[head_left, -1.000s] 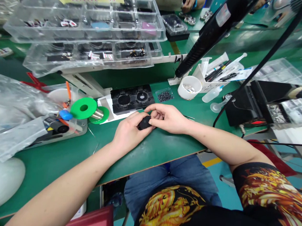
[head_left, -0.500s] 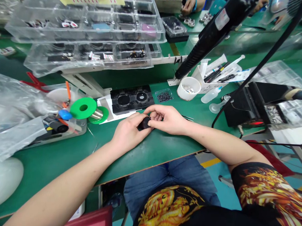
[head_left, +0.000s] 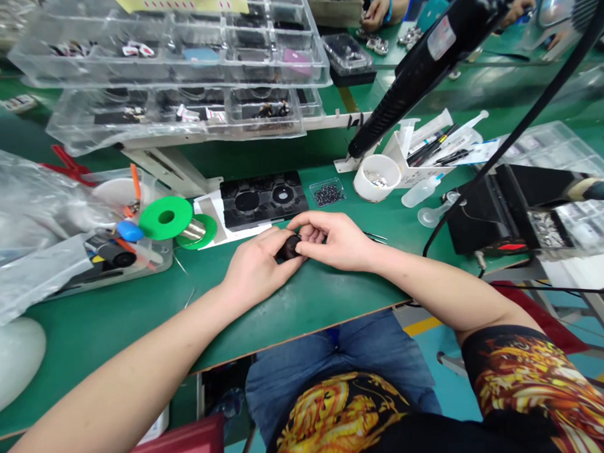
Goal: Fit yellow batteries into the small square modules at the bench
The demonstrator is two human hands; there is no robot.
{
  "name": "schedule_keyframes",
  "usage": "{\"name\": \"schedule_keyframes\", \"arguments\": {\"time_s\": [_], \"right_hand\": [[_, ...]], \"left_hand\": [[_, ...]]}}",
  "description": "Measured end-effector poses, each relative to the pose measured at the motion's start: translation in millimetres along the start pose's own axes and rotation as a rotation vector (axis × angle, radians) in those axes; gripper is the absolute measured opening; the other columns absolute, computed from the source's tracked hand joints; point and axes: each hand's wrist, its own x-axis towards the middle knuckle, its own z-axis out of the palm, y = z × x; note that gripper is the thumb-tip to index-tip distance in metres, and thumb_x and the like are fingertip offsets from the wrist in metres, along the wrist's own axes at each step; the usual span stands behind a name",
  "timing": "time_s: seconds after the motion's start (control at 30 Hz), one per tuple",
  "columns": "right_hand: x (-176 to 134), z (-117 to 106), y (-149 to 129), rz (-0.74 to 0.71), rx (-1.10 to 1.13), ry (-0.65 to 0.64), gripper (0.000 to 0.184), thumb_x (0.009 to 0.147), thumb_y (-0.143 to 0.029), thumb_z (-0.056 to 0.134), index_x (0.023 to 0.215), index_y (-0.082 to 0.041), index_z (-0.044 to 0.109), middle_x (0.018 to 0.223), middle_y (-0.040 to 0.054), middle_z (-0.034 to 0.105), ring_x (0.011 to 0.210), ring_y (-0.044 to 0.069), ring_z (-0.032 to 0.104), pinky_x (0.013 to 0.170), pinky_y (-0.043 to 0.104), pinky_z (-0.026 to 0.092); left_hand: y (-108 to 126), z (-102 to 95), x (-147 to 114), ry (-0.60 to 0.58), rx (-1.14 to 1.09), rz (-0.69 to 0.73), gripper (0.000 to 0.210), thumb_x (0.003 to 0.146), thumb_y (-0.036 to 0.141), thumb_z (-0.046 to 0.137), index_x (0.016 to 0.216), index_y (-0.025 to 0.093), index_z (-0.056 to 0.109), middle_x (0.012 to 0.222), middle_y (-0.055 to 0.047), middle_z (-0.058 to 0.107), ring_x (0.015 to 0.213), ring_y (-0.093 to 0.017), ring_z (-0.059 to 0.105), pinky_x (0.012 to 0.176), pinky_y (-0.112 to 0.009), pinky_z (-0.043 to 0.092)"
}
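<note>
A small round black part [head_left: 291,247] sits between my two hands, just above the green bench top. My left hand [head_left: 257,265] is closed on its left side, thumb below and fingers above. From the right, my right hand [head_left: 334,241] pinches its edge with thumb and forefinger, the other fingers curled. What kind of part it is I cannot make out, since the fingers cover much of it. Beyond my hands lies a flat black plate with round openings [head_left: 259,218]. Tweezers [head_left: 375,237] lie partly behind my right hand.
A clear tray of tiny black parts [head_left: 328,192] and a white cup [head_left: 377,178] stand farther back. At left are a green solder spool [head_left: 166,218] and a plastic bag [head_left: 34,268]. A black lamp arm [head_left: 413,78] slants overhead. Another person's hand [head_left: 376,13] shows at the far side.
Both hands keep nearly the same place and grip. The black part's visible face looks slightly turned between the fingers.
</note>
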Motion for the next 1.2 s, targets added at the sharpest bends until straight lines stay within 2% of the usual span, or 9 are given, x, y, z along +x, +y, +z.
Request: {"name": "schedule_keyframes", "arguments": {"time_s": [0.2, 0.37, 0.6, 0.77, 0.93, 1.2], "right_hand": [[2, -2, -2, 0.012, 0.048, -0.015, 0.024, 0.095, -0.025, 0.071, 0.117, -0.016, 0.074, 0.085, -0.0006, 0.072, 0.076, 0.014, 0.066, 0.072, 0.027, 0.054], [4, -5, -2, 0.040, 0.060, -0.024, 0.020, 0.102, -0.022, 0.057, 0.111, -0.016, 0.074, 0.084, 0.0000, 0.073, 0.077, 0.014, 0.068, 0.075, 0.027, 0.052], [5, -10, -2, 0.030, -0.093, -0.054, 0.023, 0.097, -0.013, 0.058, 0.112, -0.016, 0.075, 0.078, -0.0032, 0.068, 0.073, 0.013, 0.060, 0.073, 0.026, 0.045], [5, -11, -1, 0.025, -0.093, -0.062, 0.026, 0.095, -0.009, 0.057, 0.113, -0.016, 0.075, 0.084, -0.0017, 0.072, 0.077, 0.013, 0.063, 0.075, 0.026, 0.044], [6, -11, 0, 0.014, -0.110, -0.069, 0.024, 0.096, -0.012, 0.058, 0.113, -0.016, 0.075, 0.077, -0.0041, 0.066, 0.073, 0.012, 0.058, 0.072, 0.026, 0.042], [6, -11, 6, -0.003, -0.116, -0.099, 0.026, 0.097, -0.013, 0.060, 0.118, -0.017, 0.075, 0.088, -0.0007, 0.075, 0.080, 0.014, 0.067, 0.077, 0.027, 0.047]], "left_hand": [[1, 0.5, -1, 0.029, 0.010, -0.019, 0.019, 0.097, 0.033, 0.076, 0.111, 0.020, 0.072, 0.099, -0.007, 0.074, 0.088, -0.025, 0.069, 0.076, -0.037, 0.050], [2, 0.4, -1, 0.019, 0.026, -0.005, 0.020, 0.098, 0.035, 0.077, 0.113, 0.022, 0.074, 0.103, -0.007, 0.075, 0.091, -0.026, 0.070, 0.079, -0.038, 0.053], [2, 1.2, -2, 0.002, 0.035, -0.006, 0.020, 0.097, 0.034, 0.077, 0.113, 0.023, 0.073, 0.100, -0.006, 0.074, 0.090, -0.026, 0.069, 0.078, -0.038, 0.052], [1, 1.3, -2, -0.013, 0.042, 0.007, 0.019, 0.097, 0.032, 0.077, 0.113, 0.023, 0.073, 0.103, -0.006, 0.075, 0.091, -0.026, 0.070, 0.080, -0.038, 0.052], [2, 1.0, -2, -0.011, 0.051, 0.008, 0.019, 0.097, 0.032, 0.077, 0.113, 0.023, 0.073, 0.100, -0.006, 0.074, 0.092, -0.026, 0.070, 0.079, -0.038, 0.052], [1, 1.5, -3, 0.002, 0.059, 0.020, 0.021, 0.097, 0.032, 0.078, 0.113, 0.022, 0.072, 0.099, -0.006, 0.073, 0.090, -0.025, 0.069, 0.077, -0.037, 0.052]]}}
